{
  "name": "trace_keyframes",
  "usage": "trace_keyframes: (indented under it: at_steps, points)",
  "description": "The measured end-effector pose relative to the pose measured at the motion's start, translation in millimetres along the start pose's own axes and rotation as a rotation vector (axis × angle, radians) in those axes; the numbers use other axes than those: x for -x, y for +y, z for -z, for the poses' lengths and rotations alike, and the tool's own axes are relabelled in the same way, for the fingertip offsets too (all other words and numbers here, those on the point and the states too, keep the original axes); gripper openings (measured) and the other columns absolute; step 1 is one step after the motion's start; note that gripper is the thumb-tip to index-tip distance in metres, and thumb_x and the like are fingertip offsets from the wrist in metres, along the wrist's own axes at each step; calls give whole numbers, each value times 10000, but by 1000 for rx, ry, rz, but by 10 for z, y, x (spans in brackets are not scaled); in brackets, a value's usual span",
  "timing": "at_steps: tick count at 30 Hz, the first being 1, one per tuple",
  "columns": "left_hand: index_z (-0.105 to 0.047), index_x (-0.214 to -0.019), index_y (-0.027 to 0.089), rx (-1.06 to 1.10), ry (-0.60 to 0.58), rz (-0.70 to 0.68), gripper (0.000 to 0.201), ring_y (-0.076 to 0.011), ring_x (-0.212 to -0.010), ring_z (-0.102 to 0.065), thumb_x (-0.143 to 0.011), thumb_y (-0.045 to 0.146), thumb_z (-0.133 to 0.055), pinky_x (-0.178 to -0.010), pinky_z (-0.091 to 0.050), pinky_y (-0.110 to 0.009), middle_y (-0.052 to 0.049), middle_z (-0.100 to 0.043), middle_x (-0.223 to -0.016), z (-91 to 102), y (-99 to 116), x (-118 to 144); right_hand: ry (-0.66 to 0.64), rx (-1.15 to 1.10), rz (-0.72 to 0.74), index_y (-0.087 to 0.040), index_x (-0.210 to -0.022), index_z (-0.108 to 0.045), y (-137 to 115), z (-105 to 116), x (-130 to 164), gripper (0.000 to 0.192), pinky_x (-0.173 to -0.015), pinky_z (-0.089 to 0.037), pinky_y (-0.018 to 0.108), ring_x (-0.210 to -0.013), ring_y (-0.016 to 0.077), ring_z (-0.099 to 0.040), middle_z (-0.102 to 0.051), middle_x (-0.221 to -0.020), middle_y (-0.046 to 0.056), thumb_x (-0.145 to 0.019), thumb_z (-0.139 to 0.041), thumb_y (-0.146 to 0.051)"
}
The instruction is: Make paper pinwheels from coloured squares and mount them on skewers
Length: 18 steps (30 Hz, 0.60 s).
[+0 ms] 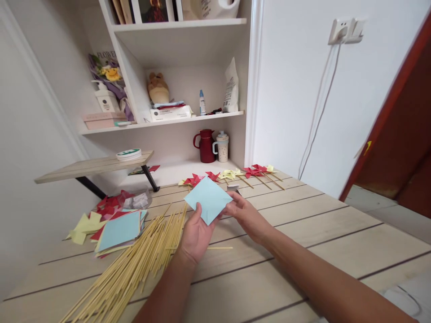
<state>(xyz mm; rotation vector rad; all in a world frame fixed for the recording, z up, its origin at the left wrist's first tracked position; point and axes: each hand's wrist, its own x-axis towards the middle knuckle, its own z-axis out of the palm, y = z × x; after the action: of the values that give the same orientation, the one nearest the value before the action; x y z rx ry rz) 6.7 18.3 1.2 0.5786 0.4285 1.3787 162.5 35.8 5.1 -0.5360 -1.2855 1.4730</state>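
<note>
A light blue paper square point(209, 197), turned corner-up, is held above the table; short slits or creases run in from its corners. My left hand point(196, 237) grips its lower part, thumb on the front and fingers behind. At the right corner, my right hand point(247, 216) has its fingertips closed on the paper, partly hidden by it. Left of my hands lies a spread bundle of thin wooden sticks point(134, 260). One loose stick point(220, 247) passes under my left wrist. Beyond it is a stack of coloured paper squares point(119, 229), blue on top.
Red and yellow paper pinwheels on sticks point(254, 171) lie along the table's back edge. Folded red point(111, 204) and yellow paper pieces point(85, 226) sit at the left, near a small raised shelf point(97, 166). A red jug point(206, 147) and a cup point(222, 148) stand behind.
</note>
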Motion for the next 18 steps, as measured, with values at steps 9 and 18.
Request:
trace_keyframes:
  at_steps: [9, 18]
  points:
    - [-592, -1289, 226, -74, -109, 67, 358, -249, -1312, -481, -954, 338, -536, -1058, -393, -433, -76, -652, -1302, 9, -67, 27, 119, 37, 9, -180, -766, -682, 73, 6, -49, 214, -819, -452, 344, -786, 185, -599, -697, -799, 26, -749, -766, -376]
    - [-602, -1267, 226, -147, -181, 87, 366, -267, -1359, -419, -953, 395, -522, -1057, -366, -450, -94, -604, -1361, 27, -97, 46, 138, 43, 51, -213, -806, -648, -45, 93, -49, 206, -833, -449, 366, -769, 203, -613, -685, -762, 9, -785, -735, -399]
